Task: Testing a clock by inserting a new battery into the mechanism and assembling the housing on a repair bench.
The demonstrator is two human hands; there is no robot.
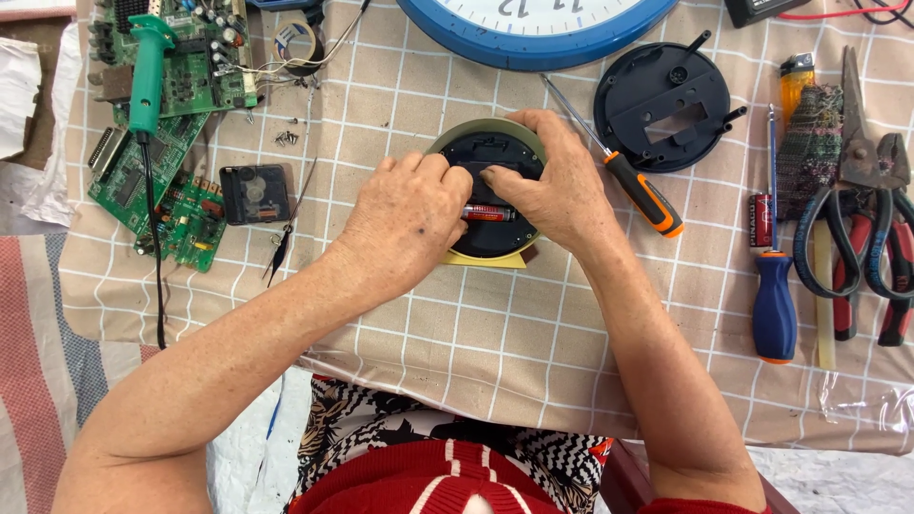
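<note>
At frame centre, head view: a small round clock (488,190), olive rim, black back facing up, lies on the checked cloth of the table (495,352) with a yellow slip under its lower edge. Left hand (407,221) rests over its left side, fingers curled and together, fingertips on the black back. Right hand (552,186) covers the right side, fingers bent, tips pressing near the top of the recess. Between the two hands a red battery (488,213) sits crosswise in the back, touched at both ends; whether either hand truly pinches it I cannot tell.

Judgement: the battery is being seated. Keep it level, press the ends evenly, steady the case with the palms so it does not slide on the cloth.

Nearby: orange-handled screwdriver (636,186) just right of the right hand; black round cover (664,107) upper right; big blue clock (535,29) at top edge; black clock movement (255,194) left.
</note>
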